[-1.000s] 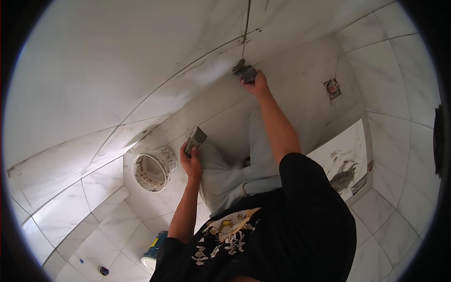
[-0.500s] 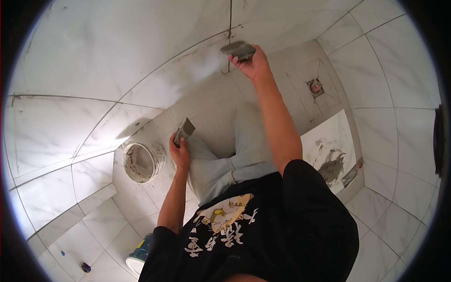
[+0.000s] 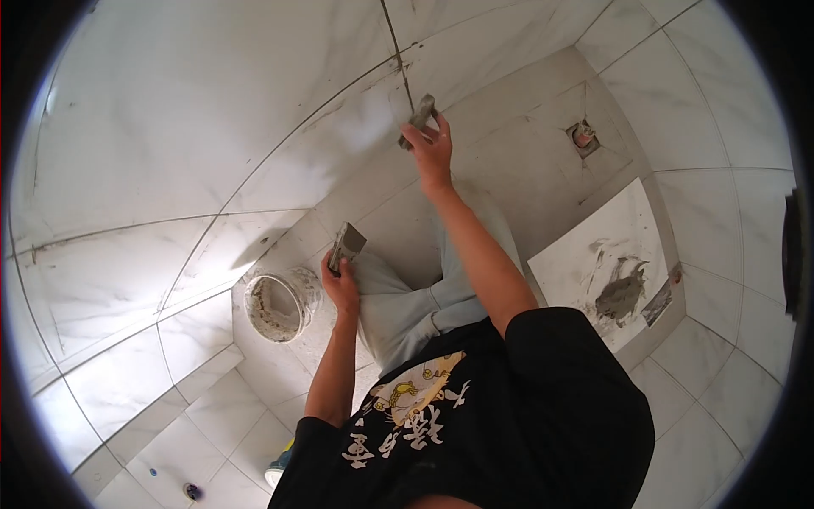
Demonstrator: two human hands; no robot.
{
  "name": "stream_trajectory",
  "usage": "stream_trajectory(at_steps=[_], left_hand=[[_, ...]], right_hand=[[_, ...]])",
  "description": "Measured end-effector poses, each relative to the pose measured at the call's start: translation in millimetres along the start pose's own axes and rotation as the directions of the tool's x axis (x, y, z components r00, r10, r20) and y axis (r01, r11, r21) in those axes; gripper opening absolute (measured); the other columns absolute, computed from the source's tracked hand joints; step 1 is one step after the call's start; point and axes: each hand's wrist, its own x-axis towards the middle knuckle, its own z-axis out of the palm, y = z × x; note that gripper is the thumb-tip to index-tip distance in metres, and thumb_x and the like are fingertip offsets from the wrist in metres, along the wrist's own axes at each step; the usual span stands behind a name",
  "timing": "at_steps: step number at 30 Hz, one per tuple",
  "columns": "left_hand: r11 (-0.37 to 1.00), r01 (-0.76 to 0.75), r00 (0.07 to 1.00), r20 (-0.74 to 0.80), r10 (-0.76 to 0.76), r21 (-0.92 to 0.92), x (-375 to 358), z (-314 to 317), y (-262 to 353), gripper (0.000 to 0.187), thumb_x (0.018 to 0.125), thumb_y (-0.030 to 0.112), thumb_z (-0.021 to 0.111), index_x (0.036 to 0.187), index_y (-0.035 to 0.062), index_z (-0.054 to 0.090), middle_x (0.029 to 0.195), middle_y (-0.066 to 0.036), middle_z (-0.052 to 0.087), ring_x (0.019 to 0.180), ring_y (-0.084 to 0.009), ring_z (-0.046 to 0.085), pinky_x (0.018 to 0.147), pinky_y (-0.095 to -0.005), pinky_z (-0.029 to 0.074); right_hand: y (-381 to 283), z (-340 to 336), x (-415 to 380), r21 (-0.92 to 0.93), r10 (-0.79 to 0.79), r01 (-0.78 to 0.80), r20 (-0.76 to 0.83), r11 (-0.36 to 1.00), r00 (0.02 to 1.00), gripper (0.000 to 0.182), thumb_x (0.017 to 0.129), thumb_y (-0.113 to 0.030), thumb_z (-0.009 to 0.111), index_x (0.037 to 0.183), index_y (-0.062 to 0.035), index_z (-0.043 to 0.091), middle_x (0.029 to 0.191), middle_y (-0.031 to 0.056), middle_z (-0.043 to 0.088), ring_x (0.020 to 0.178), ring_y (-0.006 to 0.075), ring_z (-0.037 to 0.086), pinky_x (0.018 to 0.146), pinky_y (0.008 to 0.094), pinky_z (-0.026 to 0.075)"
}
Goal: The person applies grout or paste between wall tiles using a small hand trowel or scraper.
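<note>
My left hand is closed around a putty knife with a grey-smeared blade pointing up, held above my left thigh. My right hand is stretched out to the tiled wall, fingers gripping a grey, grout-smeared flat pad. The pad lies at the lower end of a dark vertical tile joint, near the wall's foot. Its exact kind is not clear, and my fingers cover part of it.
A crusted bucket with grey contents stands at left. On the right, a white board carries a grey mortar patch. Beyond it is a square floor cutout with a pipe. Tiled walls close in on both sides.
My right hand has moved left and slightly down, and the pad has turned from broadside to steeply slanted. My left hand keeps its grip on the putty knife. The whole view has shifted slightly.
</note>
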Motion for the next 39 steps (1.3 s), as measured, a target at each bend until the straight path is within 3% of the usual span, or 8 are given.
stream_trajectory(at_steps=[4,8,10,11,15,22,30,39], left_hand=[[0.99,0.047,0.999,-0.017,-0.05,-0.136,-3.9,4.7,6.6,0.035,0.098,0.008,0.06,0.131,0.0002,0.051,0.105,-0.006,0.063,0.086,-0.0127,0.062,0.075,-0.0261,0.053],[1.0,0.01,0.999,0.045,-0.011,0.016,0.8,-3.9,-1.8,0.037,0.098,0.01,0.061,0.132,0.002,0.049,0.11,-0.006,0.062,0.091,-0.0133,0.061,0.077,-0.028,0.055],[1.0,0.029,0.998,0.059,-0.03,0.006,5.5,-10.2,-11.7,0.036,0.098,0.011,0.061,0.132,0.003,0.05,0.111,-0.005,0.061,0.091,-0.0132,0.061,0.077,-0.0282,0.056],[0.999,0.044,0.997,0.063,-0.043,-0.019,4.0,-5.6,-13.2,0.036,0.098,0.012,0.062,0.131,0.004,0.051,0.112,-0.004,0.061,0.092,-0.0132,0.061,0.077,-0.0285,0.056],[0.992,0.076,0.997,-0.015,-0.078,-0.104,0.9,1.5,-4.7,0.036,0.098,0.011,0.062,0.132,0.0042,0.052,0.112,-0.005,0.061,0.09,-0.0126,0.06,0.075,-0.0279,0.056],[0.997,0.079,0.997,0.003,-0.079,0.001,3.4,-1.1,-1.8,0.036,0.098,0.01,0.06,0.131,-0.0004,0.049,0.114,-0.008,0.06,0.093,-0.0151,0.061,0.077,-0.0296,0.056],[0.999,0.052,0.999,-0.011,-0.052,0.011,3.5,-0.1,-0.9,0.037,0.098,0.012,0.062,0.132,-0.0008,0.051,0.106,-0.007,0.064,0.086,-0.0126,0.061,0.076,-0.0273,0.053],[0.999,0.039,0.999,-0.002,-0.039,-0.003,2.2,-2.9,-2.7,0.037,0.098,0.01,0.061,0.132,0.0015,0.052,0.105,-0.006,0.065,0.084,-0.0117,0.061,0.075,-0.0264,0.052]], right_hand=[[-6.3,57.0,5.2,-0.052,-0.352,0.349,-0.094,0.936,0.931,0.073,0.082,-0.016,0.078,0.14,0.0056,0.038,0.108,0.0131,0.062,0.096,0.018,0.064,0.076,0.0315,0.055],[23.3,64.9,26.8,-0.03,-0.375,0.374,-0.089,0.927,0.923,0.076,0.082,-0.016,0.08,0.14,0.0047,0.036,0.113,0.0139,0.06,0.096,0.0146,0.062,0.072,0.029,0.053],[29.6,35.5,8.3,-0.203,0.009,0.028,0.177,0.979,0.984,0.061,0.085,-0.023,0.075,0.131,0.0026,0.045,0.111,0.012,0.06,0.094,0.0157,0.061,0.072,0.0315,0.054],[34.0,17.8,8.7,-0.214,0.012,0.026,0.176,0.976,0.984,0.061,0.085,-0.023,0.075,0.131,0.0026,0.045,0.111,0.012,0.06,0.094,0.0157,0.061,0.072,0.0315,0.054],[61.4,-49.5,41.5,0.259,0.446,-0.409,-0.1,0.875,0.89,0.038,0.093,-0.035,0.053,0.114,-0.0036,0.053,0.104,0.0163,0.06,0.086,0.0298,0.06,0.068,0.0404,0.054],[88.5,-99.9,122.6,0.344,0.61,-0.579,0.024,0.739,0.792,0.04,0.097,-0.038,0.04,0.115,-0.0032,0.049,0.108,0.0206,0.058,0.089,0.0376,0.056,0.064,0.0465,0.051],[120.6,-91.0,154.5,0.374,0.712,-0.637,-0.1,0.674,0.695,0.041,0.097,-0.038,0.039,0.114,-0.0042,0.052,0.112,0.0201,0.059,0.086,0.0381,0.057,0.063,0.0412,0.049],[31.2,-55.3,100.9,0.336,0.544,-0.582,0.207,0.741,0.813,0.036,0.096,-0.033,0.042,0.117,-0.0053,0.05,0.113,0.019,0.056,0.09,0.0339,0.054,0.063,0.0392,0.047]])
